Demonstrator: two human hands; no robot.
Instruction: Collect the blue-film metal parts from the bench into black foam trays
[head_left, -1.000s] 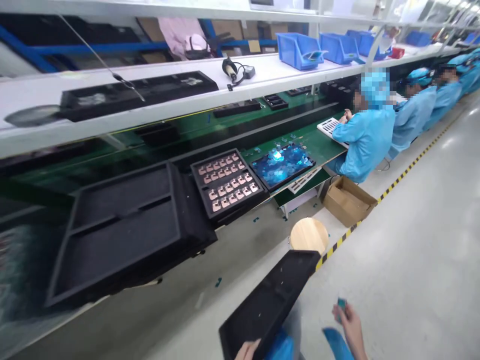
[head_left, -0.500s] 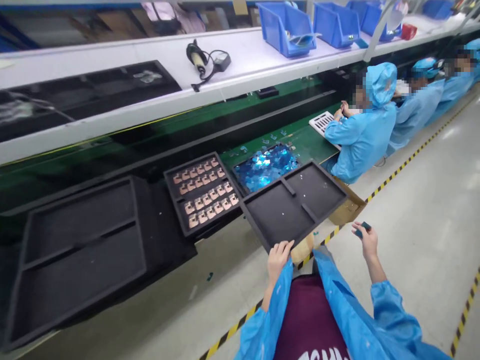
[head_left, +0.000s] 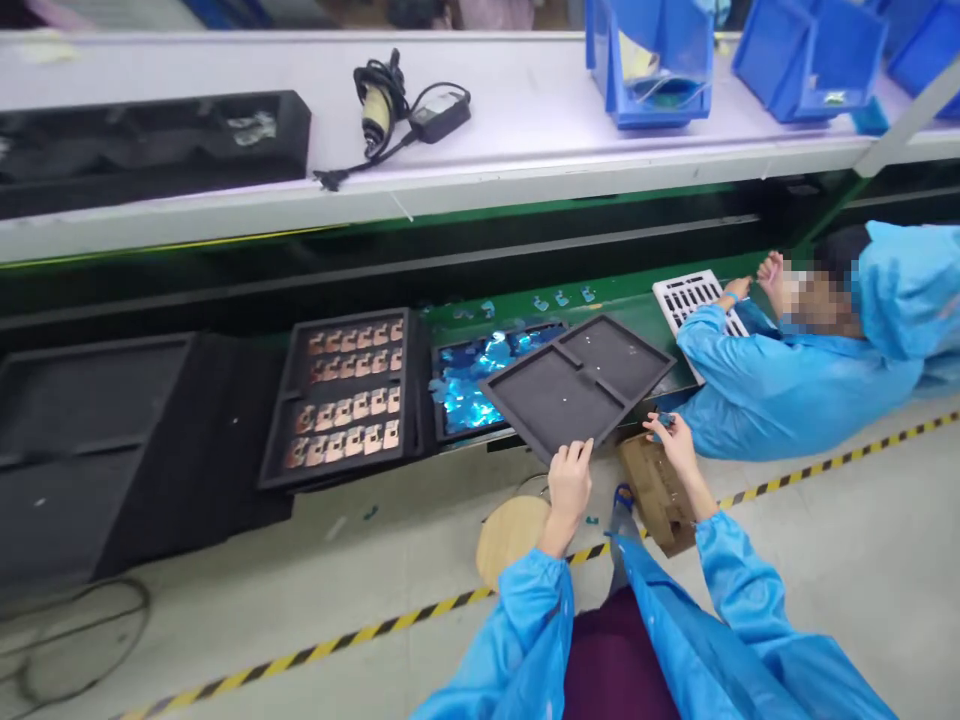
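Observation:
My left hand [head_left: 570, 485] is closed on the near edge of a black foam tray [head_left: 529, 405], thumb and fingers pinching its rim. The tray has a low divider with a gap, and its far part lies over a box of shiny blue film pieces [head_left: 469, 395]. Close to the tray's right corner, my right hand [head_left: 679, 450] pinches a small dark blue-green piece [head_left: 661, 422]; its exact kind is too small to make out. Left of the blue pieces, another black tray [head_left: 274, 440] carries rows of copper-coloured parts [head_left: 352, 410].
A co-worker in blue [head_left: 810, 380] sits at the right beside a white slotted tray [head_left: 694, 290]. Below are a cardboard box [head_left: 652, 490] and a round stool [head_left: 510, 540]. The shelf holds a corded tool [head_left: 379, 110] and blue bins [head_left: 652, 70]. Larger black trays [head_left: 90, 400] lie left.
My view has swung left and closer to the bench. My right hand has come in toward the tray with the small piece, while my left hand keeps its hold on the tray edge.

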